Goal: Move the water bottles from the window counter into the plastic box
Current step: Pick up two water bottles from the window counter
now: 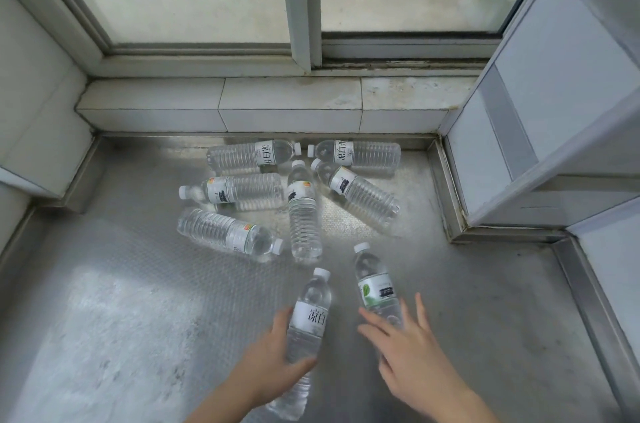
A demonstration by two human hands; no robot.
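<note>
Several clear water bottles lie on the steel window counter. My left hand is wrapped around the middle of a white-labelled bottle lying near the front. My right hand rests with spread fingers over the lower half of a green-labelled bottle, whose cap points away from me. Further back lie several more bottles, among them one pointing away in the middle and one at the left. The plastic box is not in view.
A tiled ledge and a sliding window close the back. A white wall block stands at the left, and a white cabinet juts in at the right. Raised steel rims edge the counter.
</note>
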